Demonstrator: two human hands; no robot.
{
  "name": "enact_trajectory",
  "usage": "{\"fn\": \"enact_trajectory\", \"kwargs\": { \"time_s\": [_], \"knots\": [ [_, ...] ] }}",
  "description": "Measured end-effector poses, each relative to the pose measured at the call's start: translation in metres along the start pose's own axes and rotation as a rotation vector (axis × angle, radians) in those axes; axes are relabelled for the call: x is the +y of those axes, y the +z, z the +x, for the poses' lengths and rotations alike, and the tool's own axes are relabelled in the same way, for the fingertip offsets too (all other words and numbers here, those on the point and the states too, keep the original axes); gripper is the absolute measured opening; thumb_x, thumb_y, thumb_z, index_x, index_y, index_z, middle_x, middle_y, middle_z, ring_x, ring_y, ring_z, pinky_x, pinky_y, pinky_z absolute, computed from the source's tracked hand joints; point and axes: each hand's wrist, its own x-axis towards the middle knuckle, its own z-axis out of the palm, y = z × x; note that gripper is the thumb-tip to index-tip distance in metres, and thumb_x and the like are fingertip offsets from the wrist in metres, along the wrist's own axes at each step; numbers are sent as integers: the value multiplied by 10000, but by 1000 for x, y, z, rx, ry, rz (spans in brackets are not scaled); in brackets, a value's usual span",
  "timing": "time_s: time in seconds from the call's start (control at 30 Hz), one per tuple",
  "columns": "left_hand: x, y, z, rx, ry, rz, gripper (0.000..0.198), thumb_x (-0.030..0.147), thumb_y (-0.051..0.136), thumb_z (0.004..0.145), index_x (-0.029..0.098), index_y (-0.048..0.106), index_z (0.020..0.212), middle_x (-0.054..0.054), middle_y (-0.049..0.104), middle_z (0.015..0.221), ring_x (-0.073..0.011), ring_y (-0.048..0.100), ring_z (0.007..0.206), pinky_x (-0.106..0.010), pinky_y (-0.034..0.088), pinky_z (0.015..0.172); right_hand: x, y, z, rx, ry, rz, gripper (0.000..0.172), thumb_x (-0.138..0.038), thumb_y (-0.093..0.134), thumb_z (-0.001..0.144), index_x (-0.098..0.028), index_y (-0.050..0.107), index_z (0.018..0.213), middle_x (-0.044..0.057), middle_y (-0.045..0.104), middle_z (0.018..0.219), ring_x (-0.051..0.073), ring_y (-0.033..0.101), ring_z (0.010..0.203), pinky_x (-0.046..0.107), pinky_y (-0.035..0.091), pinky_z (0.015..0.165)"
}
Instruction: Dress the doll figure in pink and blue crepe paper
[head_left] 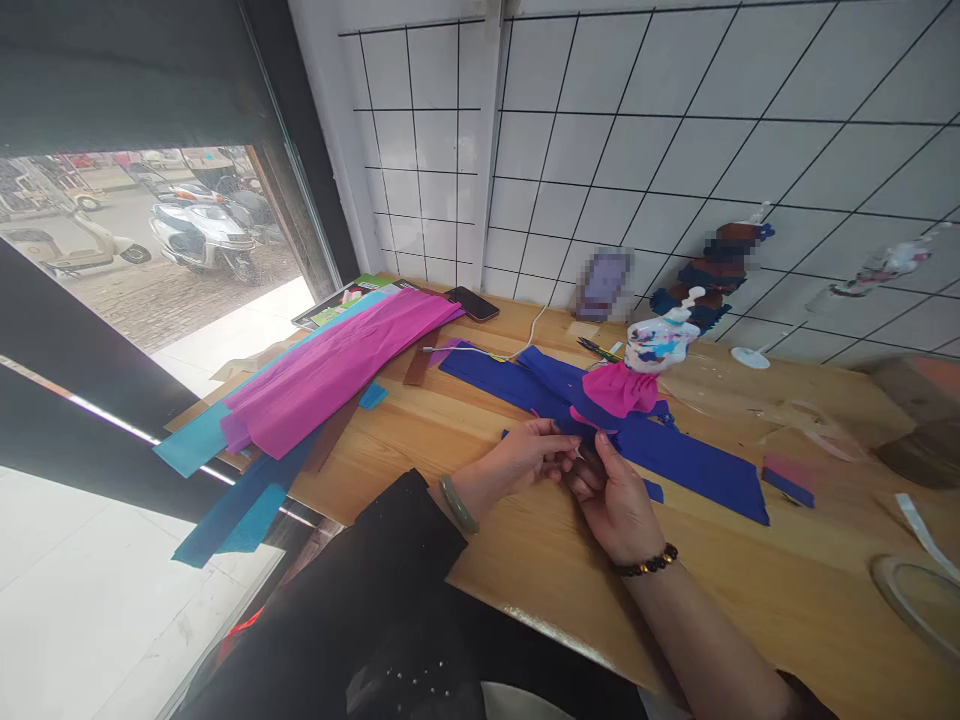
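My left hand (529,458), with a green bangle at its wrist, has its thumb and fingers closed at the edge of some dark blue crepe paper (581,434). My right hand (619,505), wearing a beaded bracelet, pinches the same paper from the other side; its curled fingers hide part of it. Just beyond my fingertips stands a small white doll-like figure (660,342) with colourful patches and a ruffled pink crepe paper skirt (619,390). Blue crepe paper strips (694,468) lie beneath and beside it on the wooden table (517,570).
Pink crepe paper (337,375) and teal sheets (232,515) lie at the left, overhanging the table edge. A phone (474,304), a white cable (517,352) and pens (598,348) are at the back. A round clear lid (919,600) lies at right. Tiled wall (600,130) stands behind.
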Motion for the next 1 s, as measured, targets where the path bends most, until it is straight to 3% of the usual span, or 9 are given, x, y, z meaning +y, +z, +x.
{"fn": "enact_trajectory", "kwargs": {
  "time_s": [0.27,0.47,1.0],
  "knots": [
    [0,1,0,-3,-5,-1,362,307,822,558,143,536,707,24,603,596,-59,545,493,-168,326,399,0,-1,-2,-30,12,-6,337,-385,842,596,-163,603,680,-14,631,658,55,516,501,153,310,358],
    [0,0,-1,4,-2,-4,360,288,826,553,143,540,717,23,620,626,-54,546,501,-165,345,396,-3,-4,-8,-44,10,10,322,-303,855,585,-159,574,650,-77,499,555,4,313,407,139,273,347],
    [0,0,-1,13,-3,11,351,269,832,545,131,563,723,20,615,627,-53,541,503,-165,334,405,0,-7,-12,-12,25,30,278,-255,858,594,-146,621,690,-55,528,596,-6,329,433,109,320,370]
  ]
}}
